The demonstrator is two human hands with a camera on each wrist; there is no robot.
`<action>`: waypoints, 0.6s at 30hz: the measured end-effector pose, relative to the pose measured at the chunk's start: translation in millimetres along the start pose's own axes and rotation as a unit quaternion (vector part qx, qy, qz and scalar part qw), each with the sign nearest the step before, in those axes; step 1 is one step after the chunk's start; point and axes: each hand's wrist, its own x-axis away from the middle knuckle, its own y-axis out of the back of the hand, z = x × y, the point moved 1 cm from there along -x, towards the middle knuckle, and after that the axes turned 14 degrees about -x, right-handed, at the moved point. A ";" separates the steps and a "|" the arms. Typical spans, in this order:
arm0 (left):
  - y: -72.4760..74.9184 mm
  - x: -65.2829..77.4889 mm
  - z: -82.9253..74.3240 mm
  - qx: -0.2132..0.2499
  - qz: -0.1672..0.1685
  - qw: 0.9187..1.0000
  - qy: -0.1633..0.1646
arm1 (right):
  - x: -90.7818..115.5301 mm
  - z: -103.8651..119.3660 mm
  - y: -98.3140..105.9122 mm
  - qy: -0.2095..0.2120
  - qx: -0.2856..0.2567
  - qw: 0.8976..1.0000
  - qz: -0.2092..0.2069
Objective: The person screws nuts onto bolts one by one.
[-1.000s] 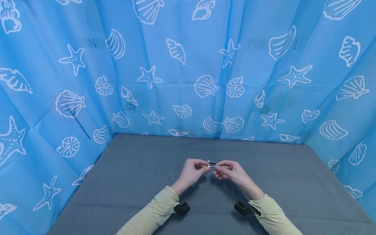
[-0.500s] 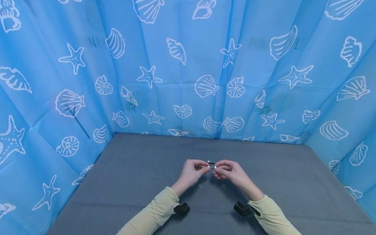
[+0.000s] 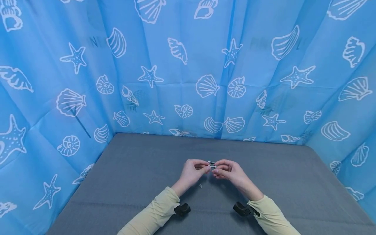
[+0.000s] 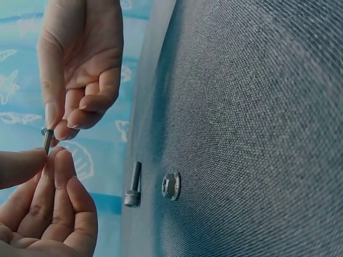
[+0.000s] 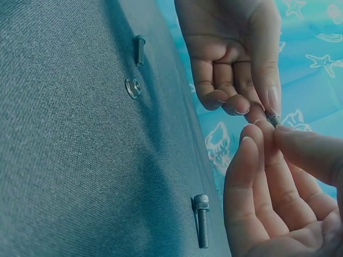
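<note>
A small metal bolt (image 3: 212, 166) is held level between both hands. My left hand (image 3: 194, 171) pinches its shank (image 4: 48, 142) between thumb and index finger, the other fingers loosely bent. Around the bolt's wider right end are the thumb and index fingertips of my right hand (image 3: 230, 171). In the right wrist view, ridges show on the short piece of bolt (image 5: 274, 119) between the fingertips. On the grey cloth below lies a flanged nut (image 4: 171, 186). Beyond the hands a second bolt (image 5: 201, 219) lies flat, partly overlapped by fingers in the head view.
Another loose bolt (image 5: 140, 50) lies left of the nut, hidden in the head view. Grey cloth covers the table (image 3: 147, 150), with a blue shell-patterned curtain (image 3: 182, 88) behind and at both sides. Black wrist mounts (image 3: 182, 209) hang below both sleeves.
The hands stay nearly in place. The right fingertips have shifted slightly at the bolt's end, leaving more of that end visible. The loose parts have not moved.
</note>
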 end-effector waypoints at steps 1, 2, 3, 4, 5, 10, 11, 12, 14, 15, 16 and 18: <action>0.0 -0.3 -0.1 0.001 -0.001 1.000 0.000 | -0.3 -0.2 -0.1 -0.002 0.002 1.000 -0.002; 0.1 -0.5 -0.1 0.002 -0.001 1.000 0.000 | -0.4 -0.3 -0.4 -0.004 0.005 1.000 -0.005; 0.0 -0.8 0.0 0.003 -0.003 1.000 -0.001 | -0.5 -0.2 -0.7 -0.006 0.009 1.000 -0.006; -0.2 -0.9 0.0 0.003 -0.003 1.000 -0.001 | -0.2 0.0 -1.0 -0.009 0.013 1.000 -0.008; -0.3 -1.0 0.1 0.003 -0.005 1.000 -0.002 | -0.1 0.2 -1.4 -0.012 0.016 1.000 -0.009; 0.3 0.1 -2.6 0.001 -0.006 1.000 -0.005 | 1.6 1.2 -1.2 -0.008 0.011 1.000 -0.007; 1.2 1.1 -5.1 0.002 -0.005 1.000 -0.006 | 1.9 1.3 -0.8 -0.002 0.008 1.000 -0.008; 2.6 2.7 -8.7 0.004 -0.004 1.000 -0.006 | 1.9 1.0 -0.3 0.004 0.006 1.000 -0.012; 5.8 6.3 -17.4 0.006 -0.001 1.000 -0.005 | 1.6 0.7 0.4 0.015 0.007 1.000 -0.021; 7.5 8.3 -22.4 0.005 0.000 1.000 -0.003 | 1.3 0.3 0.8 0.020 0.010 0.999 -0.026; 9.2 10.4 -27.3 0.006 0.001 1.000 -0.001 | 1.0 -0.1 1.0 0.021 0.012 0.999 -0.033; 10.9 12.9 -32.3 0.005 -0.001 1.000 -0.004 | 0.7 -0.3 1.0 0.018 0.020 0.999 -0.041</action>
